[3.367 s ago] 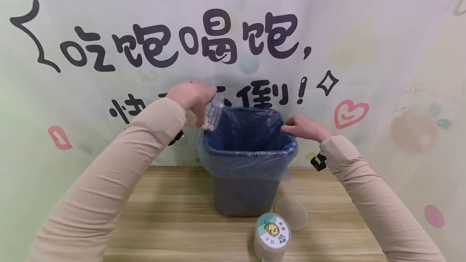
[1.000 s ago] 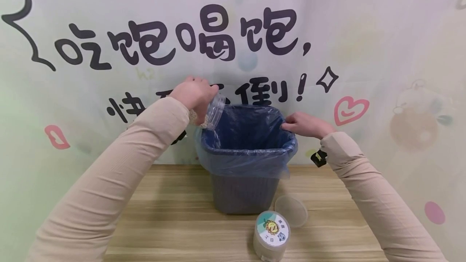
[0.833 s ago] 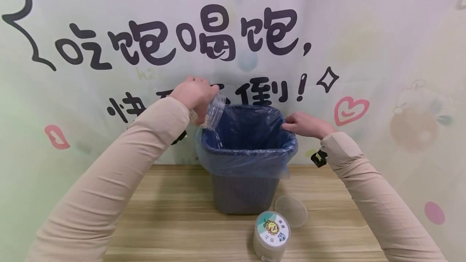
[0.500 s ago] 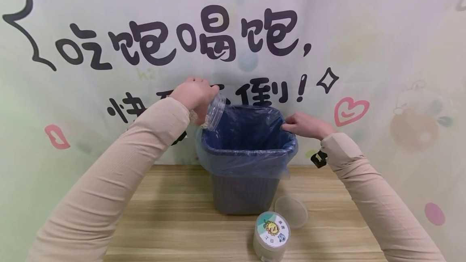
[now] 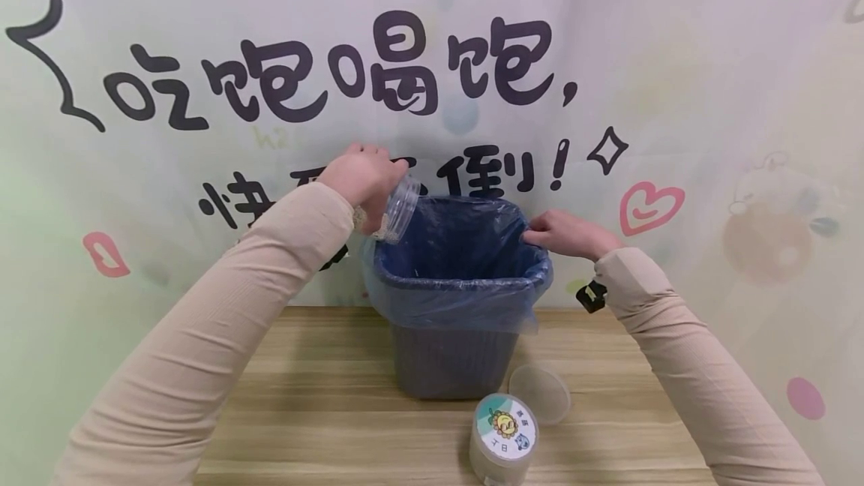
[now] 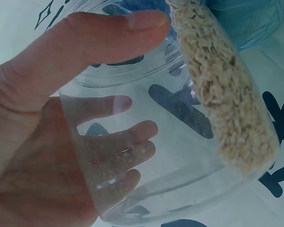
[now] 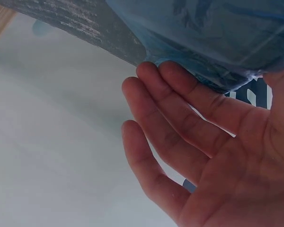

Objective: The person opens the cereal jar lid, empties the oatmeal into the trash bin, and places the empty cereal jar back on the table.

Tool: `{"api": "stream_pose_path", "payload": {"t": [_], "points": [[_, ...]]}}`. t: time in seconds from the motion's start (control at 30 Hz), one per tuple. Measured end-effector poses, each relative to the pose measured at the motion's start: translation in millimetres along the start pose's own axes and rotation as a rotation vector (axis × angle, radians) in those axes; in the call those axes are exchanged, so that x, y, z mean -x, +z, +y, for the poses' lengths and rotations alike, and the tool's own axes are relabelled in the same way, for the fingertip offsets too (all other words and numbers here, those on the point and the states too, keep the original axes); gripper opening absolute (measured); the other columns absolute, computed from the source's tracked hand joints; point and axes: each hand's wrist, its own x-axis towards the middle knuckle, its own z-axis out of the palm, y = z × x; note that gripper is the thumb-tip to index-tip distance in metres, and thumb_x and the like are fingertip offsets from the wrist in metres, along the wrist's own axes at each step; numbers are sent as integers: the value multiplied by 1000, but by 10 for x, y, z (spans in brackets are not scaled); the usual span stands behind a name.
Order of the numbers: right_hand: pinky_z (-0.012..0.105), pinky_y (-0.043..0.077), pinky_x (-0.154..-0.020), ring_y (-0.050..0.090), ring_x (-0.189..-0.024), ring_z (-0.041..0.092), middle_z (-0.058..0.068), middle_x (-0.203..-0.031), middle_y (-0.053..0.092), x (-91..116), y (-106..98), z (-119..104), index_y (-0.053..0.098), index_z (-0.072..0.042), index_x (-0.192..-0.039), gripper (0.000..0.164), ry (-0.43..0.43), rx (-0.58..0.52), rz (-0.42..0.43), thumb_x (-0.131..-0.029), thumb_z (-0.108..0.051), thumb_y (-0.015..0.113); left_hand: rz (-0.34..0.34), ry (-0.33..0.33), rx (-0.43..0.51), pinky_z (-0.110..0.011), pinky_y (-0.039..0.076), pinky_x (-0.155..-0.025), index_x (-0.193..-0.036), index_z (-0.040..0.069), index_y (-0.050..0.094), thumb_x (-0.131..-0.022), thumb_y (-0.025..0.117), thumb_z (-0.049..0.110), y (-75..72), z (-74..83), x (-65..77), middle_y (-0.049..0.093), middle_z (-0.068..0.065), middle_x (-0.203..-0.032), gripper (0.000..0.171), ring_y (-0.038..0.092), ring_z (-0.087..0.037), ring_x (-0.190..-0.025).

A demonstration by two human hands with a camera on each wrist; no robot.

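Observation:
My left hand (image 5: pixel 358 178) grips a clear plastic jar (image 5: pixel 403 205) tipped over the left rim of a trash bin (image 5: pixel 455 362). The left wrist view shows rolled oats (image 6: pixel 227 94) lying along the jar's lower side, with the thumb across its neck and the fingers behind the clear wall. A blue plastic liner (image 5: pixel 459 310) is folded over the bin's rim. On the bin's right side, my right hand (image 5: pixel 567 233) pinches the lined rim. From below, the right wrist view shows its fingers (image 7: pixel 175 123) outside the liner; the thumb is mostly hidden.
A lidded tub (image 5: pixel 502 445) with a sunflower label stands in front of the bin on the wooden table (image 5: pixel 304 396). Beside it lies a round translucent lid (image 5: pixel 543 394). A printed cloth backdrop (image 5: pixel 715 96) hangs close behind the bin.
The jar has shifted slightly right. Pale bits seen falling below its mouth about a second ago now show only faintly, lower inside the bin. My right hand holds the same spot.

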Motion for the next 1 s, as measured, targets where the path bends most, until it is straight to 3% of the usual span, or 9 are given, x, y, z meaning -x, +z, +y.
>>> {"api": "stream_pose_path", "payload": {"t": [1.0], "points": [[31, 38, -59, 49, -65, 17, 1, -70, 51, 1, 12, 14, 61, -3, -81, 23, 1, -21, 3, -96, -16, 50, -4, -4, -14, -50, 28, -106, -139, 4, 35, -67, 81, 18, -7, 17, -19, 43, -23, -133, 86, 39, -40, -123]]}}
